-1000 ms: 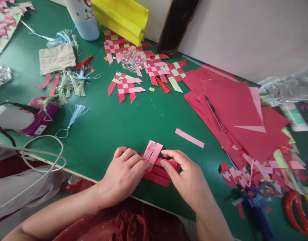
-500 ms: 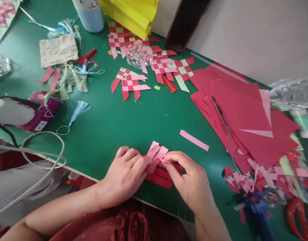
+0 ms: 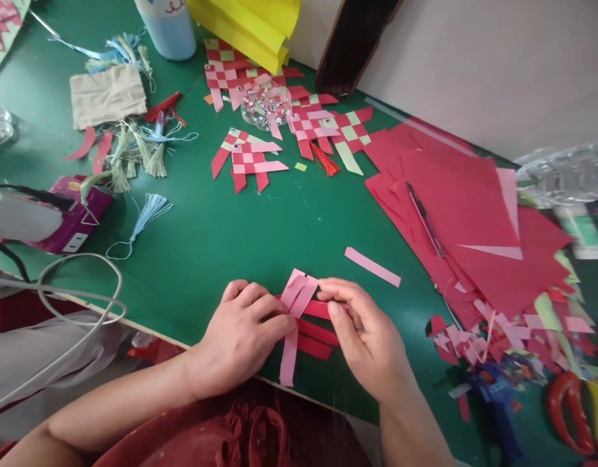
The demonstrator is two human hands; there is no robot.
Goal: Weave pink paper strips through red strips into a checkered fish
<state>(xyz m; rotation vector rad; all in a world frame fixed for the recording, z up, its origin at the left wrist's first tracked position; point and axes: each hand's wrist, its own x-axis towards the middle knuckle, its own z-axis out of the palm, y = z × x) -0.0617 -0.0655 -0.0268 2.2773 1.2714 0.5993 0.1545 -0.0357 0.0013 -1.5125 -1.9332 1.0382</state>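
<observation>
Near the table's front edge, my left hand (image 3: 248, 337) presses down on crossed paper strips, its fingers bent and close together. Pink strips (image 3: 299, 293) stick out above its fingertips, and one pink strip (image 3: 288, 360) hangs down toward the edge. Several red strips (image 3: 314, 347) run out to the right beneath them. My right hand (image 3: 370, 331) has thumb and forefinger at the end of the upper red strip (image 3: 316, 309), apparently pinching it. A loose pink strip (image 3: 373, 266) lies just beyond my right hand.
Woven paper fish (image 3: 250, 157), a dish of googly eyes (image 3: 266, 104) and tassels (image 3: 150, 211) lie farther back. Red sheets (image 3: 467, 214) with a pen (image 3: 425, 219), paper scraps (image 3: 503, 334) and scissors (image 3: 569, 412) are at the right. A white cable (image 3: 119, 285) loops at the left.
One pink strip that was bent up between my hands now points down toward the table edge. My right hand has moved from the pink strips to a red strip's end.
</observation>
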